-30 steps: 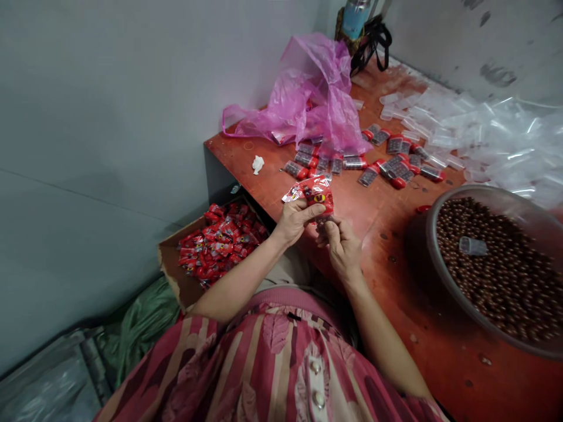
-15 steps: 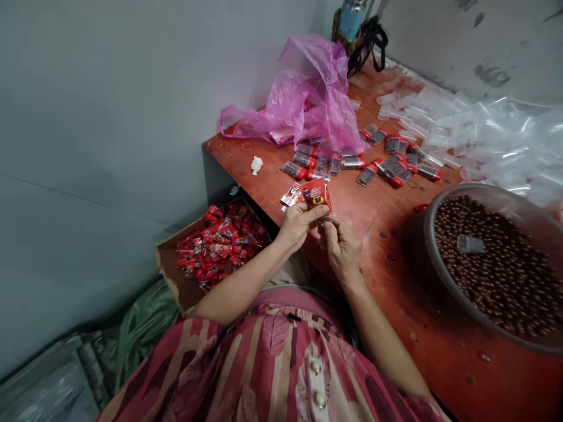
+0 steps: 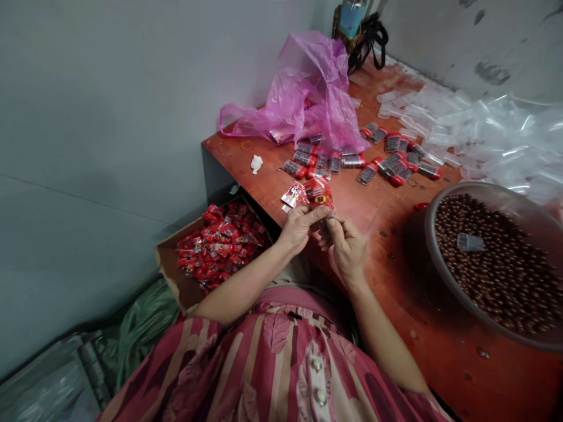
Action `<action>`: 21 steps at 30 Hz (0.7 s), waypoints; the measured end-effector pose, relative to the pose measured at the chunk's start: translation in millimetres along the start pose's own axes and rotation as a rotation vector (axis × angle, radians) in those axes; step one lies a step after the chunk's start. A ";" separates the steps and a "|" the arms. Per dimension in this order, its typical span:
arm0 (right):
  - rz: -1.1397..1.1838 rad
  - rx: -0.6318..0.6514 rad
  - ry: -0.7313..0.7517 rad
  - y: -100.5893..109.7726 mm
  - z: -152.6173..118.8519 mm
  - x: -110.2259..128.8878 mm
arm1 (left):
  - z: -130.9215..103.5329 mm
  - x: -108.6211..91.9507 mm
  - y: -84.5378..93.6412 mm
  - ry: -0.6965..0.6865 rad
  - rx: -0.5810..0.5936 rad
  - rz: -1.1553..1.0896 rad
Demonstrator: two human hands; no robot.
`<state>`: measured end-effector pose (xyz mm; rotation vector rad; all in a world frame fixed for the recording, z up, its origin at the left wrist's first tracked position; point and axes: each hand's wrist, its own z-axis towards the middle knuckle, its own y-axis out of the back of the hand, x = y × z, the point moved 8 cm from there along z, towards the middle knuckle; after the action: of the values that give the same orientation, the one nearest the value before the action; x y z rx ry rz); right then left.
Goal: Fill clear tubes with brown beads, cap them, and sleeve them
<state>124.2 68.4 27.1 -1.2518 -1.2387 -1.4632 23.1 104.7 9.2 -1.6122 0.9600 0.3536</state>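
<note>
I see the red table [image 3: 391, 287] across the right of the frame, its near edge passing just by both hands, so a loosened grip could drop the work into the lap at lower center. The tub [image 3: 514, 208] at far right, holding brown beads [image 3: 497, 275], seems out of harm's way unless the right arm swings wide. Left of center sits the carton [image 3: 166, 261], heaped with red packs [image 3: 220, 246]. In the middle, the left hand [image 3: 295, 230] pinches the red packet [image 3: 319, 190] between thumb and fingers; the right hand [image 3: 347, 243] has its thumb and forefinger pressed together on a small dark piece [image 3: 331, 217], mostly hidden, at the packet's lower end. I'd worry that the thin film tears or creases if those fingertips push crookedly. The packet's free end points to the top of the frame, toward the filled tubes [image 3: 396, 167], and I judge its long axis near vertical with the top leaning slightly left; the covered lower end keeps me from being sure. Beside it, a flat silver-red wrapper [image 3: 294, 194] fans out leftward, and could snag or slip away.
</note>
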 end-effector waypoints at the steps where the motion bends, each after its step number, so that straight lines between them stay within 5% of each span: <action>1: 0.104 0.032 -0.058 -3.5 0.6 -5.4 | -1.7 1.0 -3.5 0.008 0.037 0.039; 4: 0.294 0.056 -0.147 -10.1 -0.2 -14.7 | -6.1 1.0 -7.0 0.029 0.099 0.127; 21: 0.458 -0.081 -0.166 -8.5 2.8 -22.2 | -12.3 3.9 1.2 -0.093 -0.025 -0.115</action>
<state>120.1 72.4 3.9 -1.6124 -0.9190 -1.1004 21.4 91.9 9.2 -1.6510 0.7920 0.3586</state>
